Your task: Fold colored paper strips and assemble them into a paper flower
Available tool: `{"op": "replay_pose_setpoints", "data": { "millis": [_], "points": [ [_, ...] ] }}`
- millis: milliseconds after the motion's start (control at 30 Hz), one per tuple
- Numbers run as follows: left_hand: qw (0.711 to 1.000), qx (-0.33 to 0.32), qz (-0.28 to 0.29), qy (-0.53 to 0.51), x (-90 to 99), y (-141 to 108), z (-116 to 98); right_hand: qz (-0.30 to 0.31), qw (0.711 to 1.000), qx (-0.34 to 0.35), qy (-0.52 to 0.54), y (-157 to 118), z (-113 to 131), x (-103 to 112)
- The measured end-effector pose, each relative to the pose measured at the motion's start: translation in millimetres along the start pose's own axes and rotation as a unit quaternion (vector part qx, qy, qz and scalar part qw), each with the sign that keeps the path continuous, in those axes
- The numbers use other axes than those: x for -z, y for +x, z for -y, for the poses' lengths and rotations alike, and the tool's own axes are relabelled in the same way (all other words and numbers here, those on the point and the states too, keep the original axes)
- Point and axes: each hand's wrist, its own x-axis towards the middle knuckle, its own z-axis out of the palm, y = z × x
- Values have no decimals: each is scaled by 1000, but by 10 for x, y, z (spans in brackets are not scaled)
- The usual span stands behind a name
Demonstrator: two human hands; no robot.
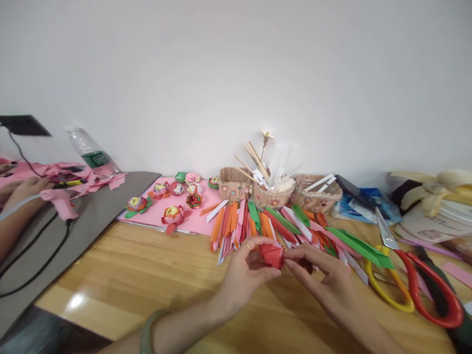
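Between my two hands is a small red folded-paper piece, held above the wooden table. My left hand, with a ring on one finger, grips it from the left side. The thumb and fingertips of my right hand pinch its right edge. Just behind the hands lies a fan of folded paper strips in orange, pink, green, red and white. Several finished paper flowers rest on a pink sheet to the left of the strips.
Three woven baskets stand along the wall, one holding sticks. To the right lie red-and-yellow scissors and a banana. At left are a pink glue gun, a tilted bottle and another person's hand on a grey mat.
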Motion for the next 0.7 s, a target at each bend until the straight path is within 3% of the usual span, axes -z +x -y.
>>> {"op": "replay_pose_setpoints", "data": {
  "millis": [200, 367, 467, 533, 700],
  "points": [
    [1000, -2, -11, -7, -27, -15, -6, -63, 981, 135, -127, -67, -61, -59],
    [999, 8, -22, -28, -39, -20, 13, -131, 910, 251, -303, -202, -188, -75],
    [999, 1, -22, -48, -47, -25, 12, -166, 897, 285, -295, -222, -210, -76],
    [998, -12, -18, -61, -47, -23, 11, -182, 903, 285, -267, -200, -210, -87],
    [997, -27, 2, -78, -23, -5, 36, -110, 916, 309, -230, -174, -210, -104]
  ]
}}
